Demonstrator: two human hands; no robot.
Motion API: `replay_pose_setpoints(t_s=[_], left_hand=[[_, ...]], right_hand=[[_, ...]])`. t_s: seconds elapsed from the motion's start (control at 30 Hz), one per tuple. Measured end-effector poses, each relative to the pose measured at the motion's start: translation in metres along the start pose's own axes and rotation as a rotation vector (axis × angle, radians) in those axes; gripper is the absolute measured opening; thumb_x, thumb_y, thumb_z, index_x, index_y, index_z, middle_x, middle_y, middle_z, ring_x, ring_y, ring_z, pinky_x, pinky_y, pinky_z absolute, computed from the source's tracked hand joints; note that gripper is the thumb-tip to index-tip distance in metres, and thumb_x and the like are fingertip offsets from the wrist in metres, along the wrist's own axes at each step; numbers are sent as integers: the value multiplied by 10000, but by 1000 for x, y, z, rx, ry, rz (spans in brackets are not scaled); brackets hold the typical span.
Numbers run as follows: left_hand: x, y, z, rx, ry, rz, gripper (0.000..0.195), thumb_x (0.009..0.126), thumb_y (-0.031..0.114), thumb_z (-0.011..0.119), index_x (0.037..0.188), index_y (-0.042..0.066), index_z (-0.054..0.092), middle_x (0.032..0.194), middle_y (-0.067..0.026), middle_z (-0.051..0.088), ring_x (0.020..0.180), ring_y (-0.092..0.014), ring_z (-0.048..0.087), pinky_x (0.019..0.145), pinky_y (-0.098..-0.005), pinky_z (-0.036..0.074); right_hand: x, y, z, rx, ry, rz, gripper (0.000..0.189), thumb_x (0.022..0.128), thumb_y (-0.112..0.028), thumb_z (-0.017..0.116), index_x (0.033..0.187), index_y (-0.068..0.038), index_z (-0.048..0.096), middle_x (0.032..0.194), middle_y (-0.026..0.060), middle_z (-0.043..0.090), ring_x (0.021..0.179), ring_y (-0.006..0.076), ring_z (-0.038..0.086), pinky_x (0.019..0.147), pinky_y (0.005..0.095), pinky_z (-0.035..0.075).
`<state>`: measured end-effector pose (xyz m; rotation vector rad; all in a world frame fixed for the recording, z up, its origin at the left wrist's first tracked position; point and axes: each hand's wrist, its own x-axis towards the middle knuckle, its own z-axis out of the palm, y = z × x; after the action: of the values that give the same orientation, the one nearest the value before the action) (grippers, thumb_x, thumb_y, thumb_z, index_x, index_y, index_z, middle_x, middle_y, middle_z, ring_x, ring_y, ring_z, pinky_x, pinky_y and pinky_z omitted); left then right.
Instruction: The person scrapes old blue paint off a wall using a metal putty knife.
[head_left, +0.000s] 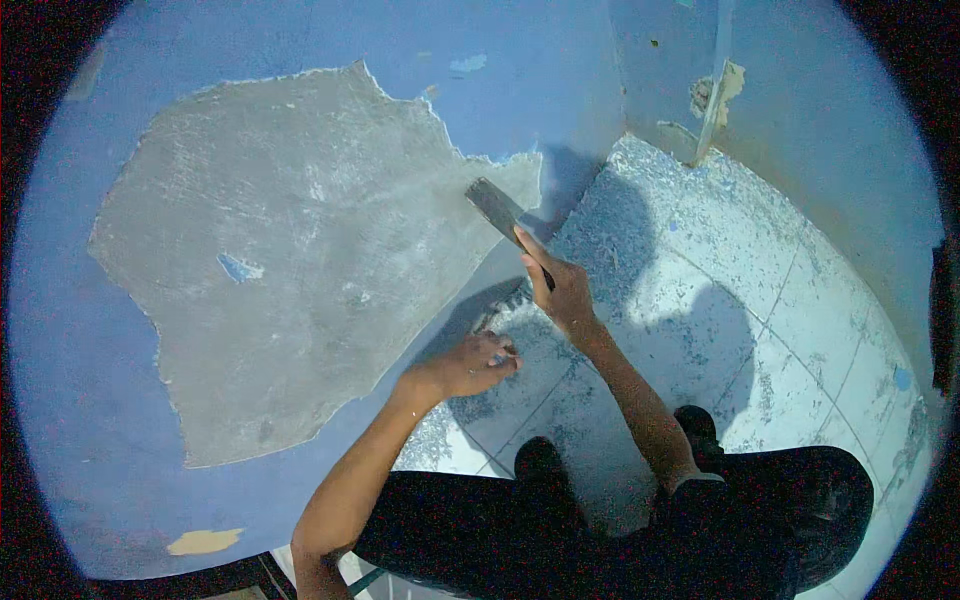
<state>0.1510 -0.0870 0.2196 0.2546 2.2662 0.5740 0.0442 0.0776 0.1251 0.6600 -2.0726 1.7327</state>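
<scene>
My right hand (561, 289) grips a dark, flat scraper-like tool (496, 207). Its broad end lies over the right part of a bare grey patch (300, 262) in the blue painted wall (540, 67). Whether that end touches the surface is hard to tell. Below and to the left, my left hand (472, 366) hovers near the foot of the wall with loosely curled fingers. A gap shows between its thumb and fingers, and I see no tool in it. Ragged paint edges border the grey patch, and a small blue paint remnant (238, 268) clings inside it.
Paint flakes and dust litter the white tiled floor (810, 360), thickest along the walls. A thin pipe or cable (712, 105) runs down the adjoining wall (840, 135) at the corner, beside chipped paint. My dark-clothed legs (795, 495) and shoes (538, 459) occupy the lower right.
</scene>
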Motion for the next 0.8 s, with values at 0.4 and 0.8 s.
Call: replay_pose_setpoints(t_s=[0.4, 0.8], left_hand=[[1, -3, 5, 3, -64, -116, 526, 977, 468, 532, 1212, 1, 582, 1214, -201, 627, 1158, -348, 582, 977, -434, 466], [3, 21, -6, -97, -74, -63, 384, 975, 375, 536, 1140, 45, 645, 1133, -173, 650, 1067, -320, 614, 922, -427, 487]], right_hand=[[4, -24, -8, -55, -48, 14, 480, 972, -173, 613, 1437, -238, 512, 546, 89, 553, 399, 139, 368, 417, 313, 359], [-17, -18, -11, -26, -151, 182, 497, 971, -245, 606, 1448, -302, 477, 602, 120, 578, 456, 229, 483, 461, 366, 422]])
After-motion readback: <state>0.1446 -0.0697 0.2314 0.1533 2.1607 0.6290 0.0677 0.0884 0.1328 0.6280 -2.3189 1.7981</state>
